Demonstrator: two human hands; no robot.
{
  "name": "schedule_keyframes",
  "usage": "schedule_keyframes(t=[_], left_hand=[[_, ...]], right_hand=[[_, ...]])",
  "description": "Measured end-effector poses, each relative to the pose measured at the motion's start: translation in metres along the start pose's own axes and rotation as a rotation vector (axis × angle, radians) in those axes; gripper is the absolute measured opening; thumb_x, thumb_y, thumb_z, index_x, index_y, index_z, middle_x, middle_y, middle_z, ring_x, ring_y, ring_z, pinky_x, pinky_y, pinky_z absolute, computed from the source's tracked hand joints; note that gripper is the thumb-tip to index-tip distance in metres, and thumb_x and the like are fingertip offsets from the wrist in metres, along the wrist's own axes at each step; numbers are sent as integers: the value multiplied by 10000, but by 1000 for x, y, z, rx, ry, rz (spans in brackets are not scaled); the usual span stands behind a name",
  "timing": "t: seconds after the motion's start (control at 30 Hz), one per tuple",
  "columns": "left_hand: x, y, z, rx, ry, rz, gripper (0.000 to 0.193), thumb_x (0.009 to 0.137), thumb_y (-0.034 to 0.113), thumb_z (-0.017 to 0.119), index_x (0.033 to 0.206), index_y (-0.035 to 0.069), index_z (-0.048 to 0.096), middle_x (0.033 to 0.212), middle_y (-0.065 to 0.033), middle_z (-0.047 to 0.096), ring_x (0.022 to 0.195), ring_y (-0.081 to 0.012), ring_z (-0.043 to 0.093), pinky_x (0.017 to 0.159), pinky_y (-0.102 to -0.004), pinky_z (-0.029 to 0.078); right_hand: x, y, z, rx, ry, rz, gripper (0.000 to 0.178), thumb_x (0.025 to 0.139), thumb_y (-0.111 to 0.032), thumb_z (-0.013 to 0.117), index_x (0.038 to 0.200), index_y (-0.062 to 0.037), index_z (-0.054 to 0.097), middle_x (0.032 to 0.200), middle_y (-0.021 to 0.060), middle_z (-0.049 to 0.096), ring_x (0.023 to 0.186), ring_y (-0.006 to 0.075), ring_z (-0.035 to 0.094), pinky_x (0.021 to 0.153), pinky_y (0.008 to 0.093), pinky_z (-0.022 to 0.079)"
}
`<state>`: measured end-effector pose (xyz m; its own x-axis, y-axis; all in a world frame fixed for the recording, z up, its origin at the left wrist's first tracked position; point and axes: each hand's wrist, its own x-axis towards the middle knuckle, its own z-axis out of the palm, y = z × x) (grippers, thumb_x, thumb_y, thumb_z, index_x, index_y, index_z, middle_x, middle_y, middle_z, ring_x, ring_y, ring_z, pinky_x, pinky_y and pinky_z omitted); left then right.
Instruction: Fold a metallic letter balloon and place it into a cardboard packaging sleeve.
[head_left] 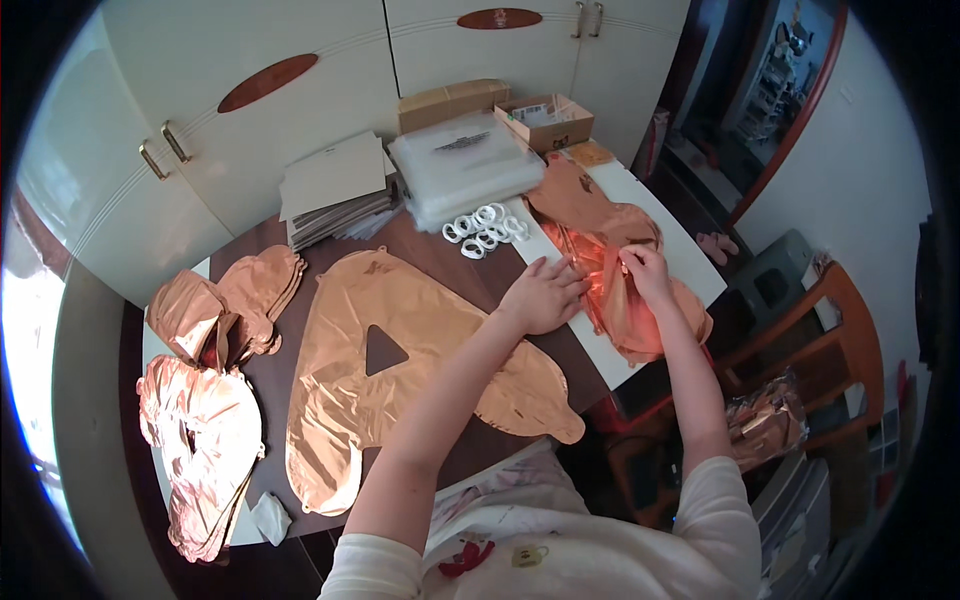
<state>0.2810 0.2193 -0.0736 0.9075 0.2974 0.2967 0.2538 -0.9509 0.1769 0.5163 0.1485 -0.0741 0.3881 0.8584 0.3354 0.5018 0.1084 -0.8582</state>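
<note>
- Now the right hand [648,275] pinches crumpled copper foil [632,318] on the table [690,248] at right, fingertips hard to read.
- Left hand [545,298] spreads flat at its edge, forearm [428,420] hiding part of a flat foil piece [335,320].

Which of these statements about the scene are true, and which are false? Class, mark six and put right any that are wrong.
1. The fingers of the right hand are on a crumpled copper balloon. True.
2. The left hand is clenched into a fist. False: the left hand is open, its fingers stretched out.
3. A balloon shaped like an A lies flat on the table. True.
4. The open cardboard box stands next to the clear plastic bags. True.
5. The white rings are inside that box. False: the rings lie on the table, near the bags.
6. The wooden chair is left of the table. False: the chair is on the right.
</note>
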Motion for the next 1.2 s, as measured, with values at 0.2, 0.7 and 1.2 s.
schedule_keyframes(t=[0.2, 0.7, 1.2], left_hand=[[0, 0, 4, 4, 34, 14, 456, 923, 422, 430, 1298, 173, 502, 1377, -25, 465, 1328, -260, 355, 1072, -487, 291], [-2, -2, 2, -22, 8, -14, 456, 950, 415, 393, 1323, 163, 470, 1381, -48, 462, 1312, -265, 381, 1064, -488, 296], [-181, -49, -169, -1656, 189, -898, 825, 881, 698, 337, 1440, 97, 258, 1294, -160, 458, 1147, -306, 518, 940, -467, 442]], right_hand=[[25, 19, -48, 396, 316, 258, 193, 919, -165, 544, 1008, -34, 654, 927, 44, 643, 884, 158, 585, 835, 283, 446], [70, -94, -198, 789, 529, -85, 274, 946, -237, 554, 1158, -62, 557, 1071, 58, 610, 1018, 170, 565, 899, 315, 457], [-80, -237, 137, -180, -290, -975, 50, 754, -108, 642, 803, -105, 650, 954, 14, 684, 843, 201, 650, 771, 356, 490]])
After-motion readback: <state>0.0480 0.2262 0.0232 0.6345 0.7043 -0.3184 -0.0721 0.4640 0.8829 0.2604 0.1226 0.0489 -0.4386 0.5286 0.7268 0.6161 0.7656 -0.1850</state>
